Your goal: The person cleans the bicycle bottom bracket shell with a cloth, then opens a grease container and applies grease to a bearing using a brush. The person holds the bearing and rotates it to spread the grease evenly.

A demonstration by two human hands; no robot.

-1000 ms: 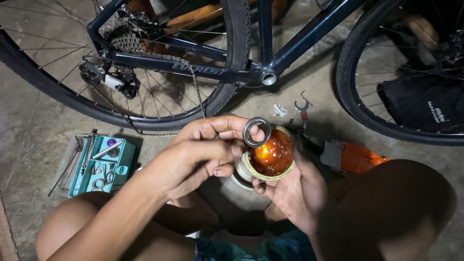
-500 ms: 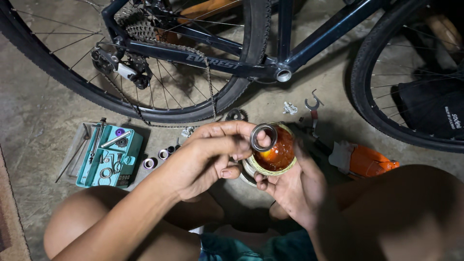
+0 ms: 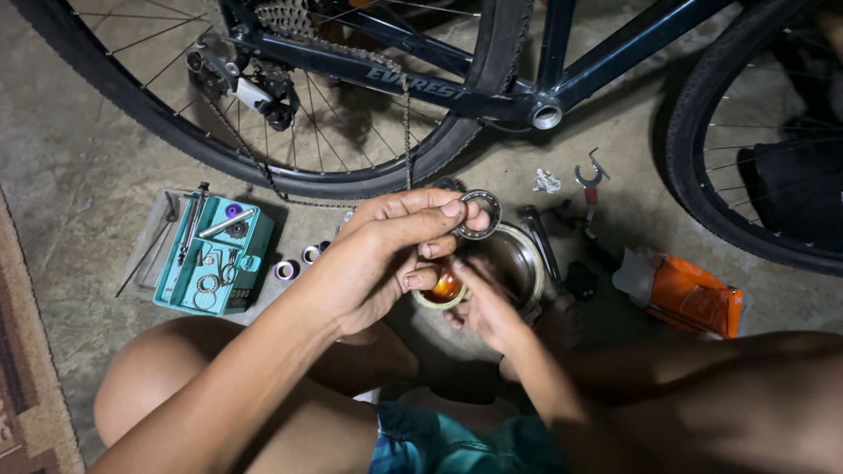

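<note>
My left hand (image 3: 382, 259) pinches a round metal bearing ring (image 3: 479, 215) between thumb and fingertips and holds it up over a metal bowl (image 3: 525, 263). Just below it, my right hand (image 3: 492, 312) cups a small tub of orange grease (image 3: 443, 290). The tub is mostly hidden behind my left-hand fingers. Both hands are close together above my lap, in front of the bicycle.
A dark blue bicycle frame (image 3: 413, 75) with a rear wheel (image 3: 290, 175) and chain stands behind. A teal tool case (image 3: 215, 259) and small metal rings (image 3: 285, 269) lie on the left. A wrench (image 3: 590, 180) and an orange packet (image 3: 694, 294) lie on the right.
The bearing ring has come off the top of the grease tub and sits higher. My right hand has lowered the tub, which is now mostly covered. The view has shifted slightly.
</note>
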